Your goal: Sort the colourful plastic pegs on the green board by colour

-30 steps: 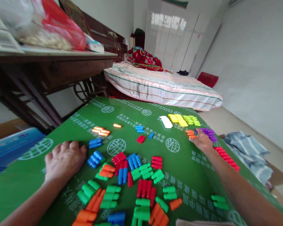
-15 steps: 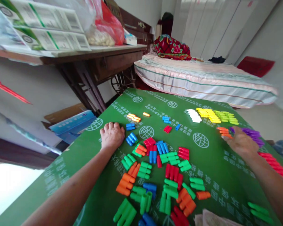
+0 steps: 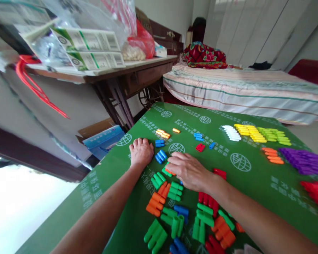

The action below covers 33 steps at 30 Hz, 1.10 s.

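My left hand [image 3: 141, 152] rests palm down on the green board [image 3: 222, 190], fingers a little bent and holding nothing. Beside it lie two blue plastic pieces [image 3: 161, 156] made of joined tubes. My right hand [image 3: 187, 171] reaches across to the left, its fingers closed on an orange tube piece [image 3: 170, 172] that lies on a green one [image 3: 166, 171]. The palm covers several pieces behind it. Green pieces [image 3: 158, 180], orange pieces [image 3: 155, 204] and red pieces [image 3: 208, 200] are scattered on the near side of my hands.
Toward the right sit sorted groups: white [image 3: 231, 133], yellow [image 3: 250, 132], lime [image 3: 274, 135], orange [image 3: 272, 155], purple [image 3: 303, 161] and red [image 3: 316, 194]. A sewing-machine table [image 3: 143, 72] with boxes and bags stands at the left, a bed [image 3: 241, 86] behind.
My right hand has left the orange group by the purple pieces, where three orange tubes now lie, and moved left to the pile. My left hand stays put; the view has swung left.
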{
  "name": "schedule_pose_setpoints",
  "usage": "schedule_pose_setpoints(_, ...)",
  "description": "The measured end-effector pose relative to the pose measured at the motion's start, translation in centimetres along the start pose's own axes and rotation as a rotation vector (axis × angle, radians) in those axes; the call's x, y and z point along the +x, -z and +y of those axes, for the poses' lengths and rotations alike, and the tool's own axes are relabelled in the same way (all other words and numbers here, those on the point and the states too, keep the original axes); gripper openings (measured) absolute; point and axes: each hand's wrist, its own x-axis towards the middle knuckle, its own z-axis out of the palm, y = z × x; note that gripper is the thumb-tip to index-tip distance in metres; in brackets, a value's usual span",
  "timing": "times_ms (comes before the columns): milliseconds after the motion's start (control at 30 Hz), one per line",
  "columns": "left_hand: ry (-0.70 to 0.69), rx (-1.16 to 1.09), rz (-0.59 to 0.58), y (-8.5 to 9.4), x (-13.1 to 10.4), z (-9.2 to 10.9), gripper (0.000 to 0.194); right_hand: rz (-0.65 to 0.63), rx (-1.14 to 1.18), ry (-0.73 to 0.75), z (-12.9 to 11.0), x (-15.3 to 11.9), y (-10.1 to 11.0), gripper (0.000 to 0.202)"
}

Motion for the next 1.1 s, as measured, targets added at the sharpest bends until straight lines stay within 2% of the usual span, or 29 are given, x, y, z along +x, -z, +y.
schedule_pose_setpoints(133,-0.002,0.002,0.009,0.0,-0.1,-0.1,0.045,-0.076,-0.043,0.019,-0.1,1.5,-0.8,0.017)
schedule_pose_setpoints(233,0.005,0.006,0.004,-0.1,-0.1,-0.1,0.046,-0.035,-0.013,-0.008,-0.2,1.2,-0.8,0.01)
schedule_pose_setpoints(333,0.01,0.011,-0.01,0.1,0.0,-0.1,0.046,0.057,0.056,-0.102,0.1,-0.3,-0.1,0.015)
schedule_pose_setpoints(433,0.013,0.0,-0.035,0.8,0.1,0.1,0.047,0.162,0.068,-0.334,1.6,-3.1,0.7,0.024)
schedule_pose_setpoints(533,0.009,-0.026,-0.07,1.5,0.3,0.2,0.05,0.204,0.01,-0.652,4.0,-7.0,1.3,0.027)
schedule_pose_setpoints(633,-0.02,-0.046,-0.099,1.7,0.8,0.2,0.056,0.133,-0.066,-0.963,5.7,-11.1,1.5,0.024)
schedule_pose_setpoints(733,-0.003,-0.033,-0.12,1.7,1.2,0.2,0.057,0.044,-0.125,-1.133,6.3,-14.2,1.1,0.02)
schedule_pose_setpoints(833,0.012,-0.01,-0.141,1.7,1.4,0.3,0.057,0.023,-0.159,-1.168,6.5,-15.7,0.5,0.019)
schedule_pose_setpoints(1100,0.022,0.03,-0.157,1.4,1.7,0.1,0.06,0.067,-0.136,-1.141,6.4,-16.7,0.1,0.025)
